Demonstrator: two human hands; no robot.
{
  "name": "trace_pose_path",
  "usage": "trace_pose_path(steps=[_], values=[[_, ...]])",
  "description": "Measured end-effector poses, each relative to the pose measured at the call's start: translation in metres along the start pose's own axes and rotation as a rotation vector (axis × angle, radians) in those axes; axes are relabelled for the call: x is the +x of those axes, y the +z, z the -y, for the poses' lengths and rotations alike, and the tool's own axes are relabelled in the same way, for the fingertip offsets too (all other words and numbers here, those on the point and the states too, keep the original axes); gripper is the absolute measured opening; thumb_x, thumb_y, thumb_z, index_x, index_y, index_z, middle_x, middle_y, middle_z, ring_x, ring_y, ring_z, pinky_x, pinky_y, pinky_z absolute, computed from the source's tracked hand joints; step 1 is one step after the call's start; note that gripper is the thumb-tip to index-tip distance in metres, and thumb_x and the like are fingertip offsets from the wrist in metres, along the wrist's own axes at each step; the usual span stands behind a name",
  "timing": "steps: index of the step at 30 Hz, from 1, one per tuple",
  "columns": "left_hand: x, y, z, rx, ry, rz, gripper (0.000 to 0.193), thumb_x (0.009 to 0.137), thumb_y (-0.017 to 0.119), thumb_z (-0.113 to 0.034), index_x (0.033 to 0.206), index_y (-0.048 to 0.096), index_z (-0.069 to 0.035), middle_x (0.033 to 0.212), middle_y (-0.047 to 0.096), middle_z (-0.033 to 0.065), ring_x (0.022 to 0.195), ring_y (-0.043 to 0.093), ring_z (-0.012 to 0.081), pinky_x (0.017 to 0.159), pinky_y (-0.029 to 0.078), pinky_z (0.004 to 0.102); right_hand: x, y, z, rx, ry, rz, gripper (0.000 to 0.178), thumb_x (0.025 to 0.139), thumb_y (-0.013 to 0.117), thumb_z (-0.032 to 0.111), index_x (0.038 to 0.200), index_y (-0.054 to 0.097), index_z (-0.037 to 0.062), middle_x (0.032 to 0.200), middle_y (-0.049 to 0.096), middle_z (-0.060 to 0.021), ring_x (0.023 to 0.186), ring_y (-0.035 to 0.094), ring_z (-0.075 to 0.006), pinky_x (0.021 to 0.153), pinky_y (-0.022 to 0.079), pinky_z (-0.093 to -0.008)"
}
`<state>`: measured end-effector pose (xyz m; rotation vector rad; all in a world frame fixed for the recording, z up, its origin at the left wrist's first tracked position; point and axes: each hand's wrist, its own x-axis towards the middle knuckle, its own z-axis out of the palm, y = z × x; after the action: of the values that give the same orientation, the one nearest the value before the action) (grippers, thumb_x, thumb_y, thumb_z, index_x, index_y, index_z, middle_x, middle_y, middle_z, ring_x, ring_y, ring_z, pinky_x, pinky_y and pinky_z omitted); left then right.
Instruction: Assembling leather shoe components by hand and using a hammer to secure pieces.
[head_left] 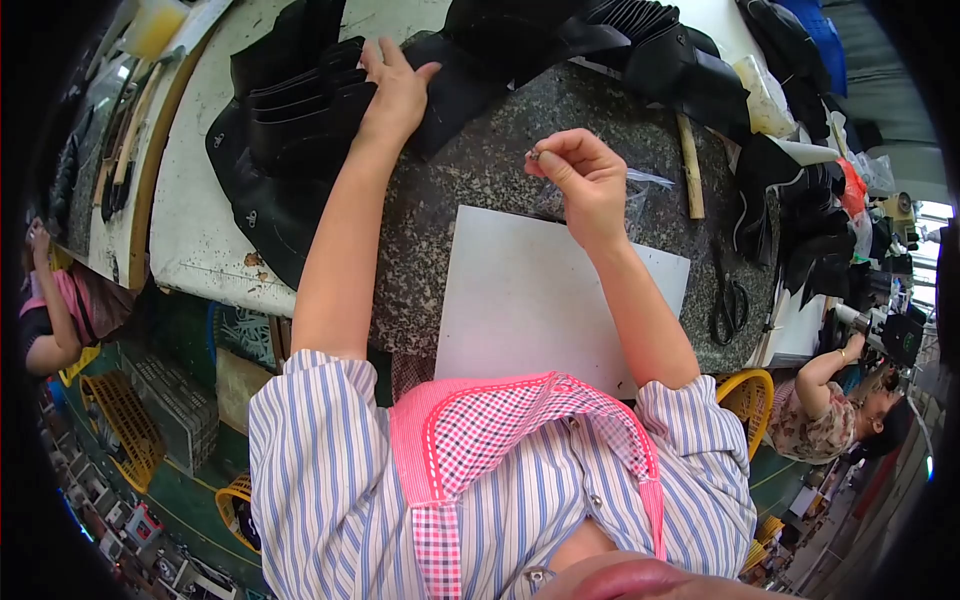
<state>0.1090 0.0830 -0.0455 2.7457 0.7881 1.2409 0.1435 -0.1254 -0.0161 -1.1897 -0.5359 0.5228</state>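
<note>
My left hand (396,98) reaches to the far left with its fingers stretched out and its thumb apart. Its edge lies against a stack of black leather-like pieces (305,125), standing fanned in layers. Some of the flat black pieces below carry small metal fittings (251,217). Over the speckled stone slab, my right hand (590,185) pinches a small metal piece (533,155) between thumb and fingertips; its exact kind is too small to tell. Beneath that hand and forearm lie a clear plastic bag (638,195) and a pale grey board (520,300).
The speckled slab (430,240) bears a wooden stick (691,165) and black-handled scissors (730,310) at right. More black pieces (690,75) are heaped along its far edge. Yellow baskets (745,400) stand by the table. Other people sit at far left and far right.
</note>
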Motion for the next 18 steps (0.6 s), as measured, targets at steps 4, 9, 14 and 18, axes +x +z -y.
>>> trace_pose_path(steps=[4,9,14,18], values=[[-0.006,0.000,0.010,-0.265,-0.204,0.351,0.038,0.072,0.064,-0.019,0.094,0.042,0.002,0.099,0.046,0.0171,0.094,0.047,0.0339,0.077,0.040,0.0392,-0.002,0.003,0.001,-0.116,0.047,0.073,0.008,0.077,0.059,0.001,0.084,0.057,-0.0001,0.077,0.060,-0.0046,0.071,0.057,-0.0096,0.066,0.047,-0.0217],[-0.035,-0.042,-0.020,-0.797,-0.393,0.231,0.036,0.068,0.066,-0.003,0.097,0.045,-0.002,0.083,0.060,0.0132,0.076,0.059,0.0238,0.065,0.045,0.0284,0.005,0.019,0.014,-0.134,0.043,0.083,0.012,0.071,0.063,-0.002,0.081,0.057,-0.0012,0.076,0.060,-0.0045,0.070,0.057,-0.0075,0.064,0.047,-0.0193],[-0.027,-0.097,-0.038,-1.381,-0.599,0.387,0.035,0.070,0.064,0.002,0.103,0.052,0.001,0.079,0.063,0.0101,0.071,0.059,0.0114,0.065,0.047,0.0210,0.013,0.024,0.019,-0.178,-0.132,0.140,0.009,0.068,0.065,-0.005,0.074,0.062,0.0001,0.075,0.059,-0.0029,0.069,0.056,-0.0075,0.063,0.046,-0.0183],[-0.027,-0.109,-0.042,-1.630,-0.677,0.476,0.027,0.072,0.063,0.003,0.098,0.058,0.004,0.084,0.062,0.0084,0.074,0.059,0.0102,0.070,0.048,0.0210,0.013,0.025,0.025,-0.178,-0.300,0.171,0.014,0.067,0.061,-0.012,0.077,0.060,-0.0015,0.078,0.052,-0.0047,0.072,0.050,-0.0095,0.062,0.041,-0.0187]])
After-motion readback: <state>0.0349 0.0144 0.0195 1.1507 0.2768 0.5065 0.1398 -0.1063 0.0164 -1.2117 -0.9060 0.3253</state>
